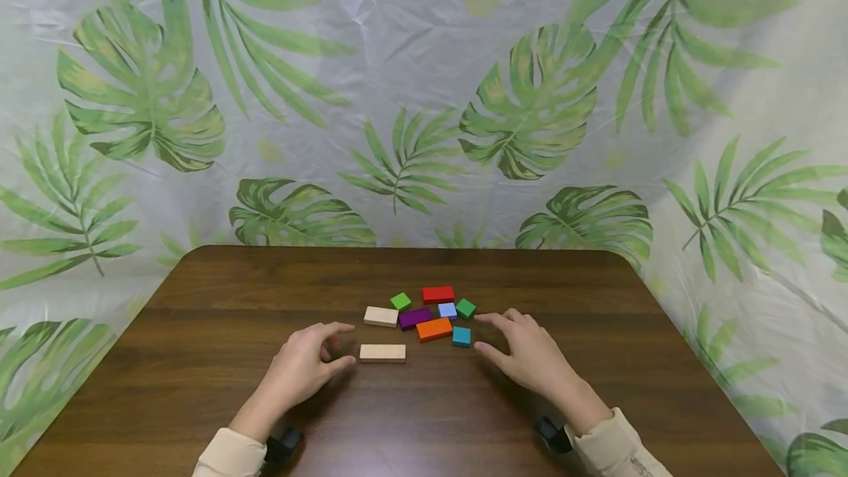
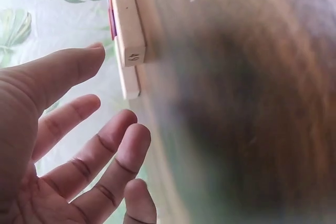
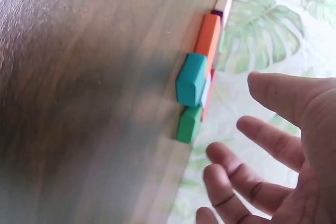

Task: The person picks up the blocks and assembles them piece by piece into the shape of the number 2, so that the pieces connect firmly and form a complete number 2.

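Several small wooden blocks lie on the table. My left hand [image 1: 306, 363] is loosely bent just left of a plain wood block [image 1: 382, 353], apart from it; that block shows a "49" on its end [image 2: 134, 57] in the left wrist view. A second plain block [image 1: 380, 316] lies behind it. My right hand [image 1: 530, 352] hovers with relaxed fingers just right of the teal block [image 1: 461, 336] and the dark green block [image 1: 467, 308], holding nothing. Between the hands are an orange block [image 1: 433, 330], a purple block [image 1: 414, 318], a light blue block [image 1: 447, 311], a red block [image 1: 438, 295] and a light green block [image 1: 400, 302].
The dark brown wooden table [image 1: 265, 278] has a rounded far edge. Behind it hangs a pale cloth [image 1: 411, 43] printed with green leaves. A black wrist strap device [image 1: 285, 447] sits at the left cuff, another black device [image 1: 553, 435] at the right.
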The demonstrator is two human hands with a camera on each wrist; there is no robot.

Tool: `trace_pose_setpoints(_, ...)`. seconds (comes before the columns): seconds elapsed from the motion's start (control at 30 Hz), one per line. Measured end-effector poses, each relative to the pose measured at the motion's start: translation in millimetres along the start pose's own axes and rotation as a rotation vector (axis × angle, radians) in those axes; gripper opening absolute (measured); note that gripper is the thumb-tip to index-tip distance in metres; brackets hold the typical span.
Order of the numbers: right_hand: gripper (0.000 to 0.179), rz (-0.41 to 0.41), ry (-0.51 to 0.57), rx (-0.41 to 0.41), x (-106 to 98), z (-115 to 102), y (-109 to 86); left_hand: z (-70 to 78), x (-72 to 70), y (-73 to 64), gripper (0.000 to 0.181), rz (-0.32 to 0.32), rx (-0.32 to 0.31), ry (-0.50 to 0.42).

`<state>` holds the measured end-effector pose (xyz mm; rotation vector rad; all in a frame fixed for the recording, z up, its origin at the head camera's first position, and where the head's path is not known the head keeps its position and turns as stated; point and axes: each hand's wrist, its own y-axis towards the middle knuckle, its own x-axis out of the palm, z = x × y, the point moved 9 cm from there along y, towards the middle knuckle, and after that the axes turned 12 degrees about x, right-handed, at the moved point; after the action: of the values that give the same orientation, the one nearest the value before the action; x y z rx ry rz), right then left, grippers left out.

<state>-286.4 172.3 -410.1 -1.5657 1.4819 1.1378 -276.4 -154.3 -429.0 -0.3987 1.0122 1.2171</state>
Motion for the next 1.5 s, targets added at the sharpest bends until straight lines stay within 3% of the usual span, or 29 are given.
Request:
trace_pose_setpoints(0.2, 0.038, -0.042, 0.091, 0.045, 10, 0, 8.5, -7.4, 13.4, 4.3, 0.037, -0.012, -0.029, -0.128)
trace_pose_setpoints(0.47, 0.036, -0.068, 0.130, 0.052, 22, -1, 18.8, -9.7, 19.6, 8.0, 0.031, -0.020, -0.014, -0.177)
trace_pose_setpoints(1.0, 0.033, -0.081, 0.157, 0.016, 36, -13, 41.7, -11.3, 22.4, 9.4, 0.027, -0.020, -0.030, -0.173)
trace_pose_setpoints(1.5, 0.024, -0.050, 0.096, -0.016, 46, -20, 49.9, -12.3, 25.9, 10.6, 0.025, -0.018, -0.021, -0.183)
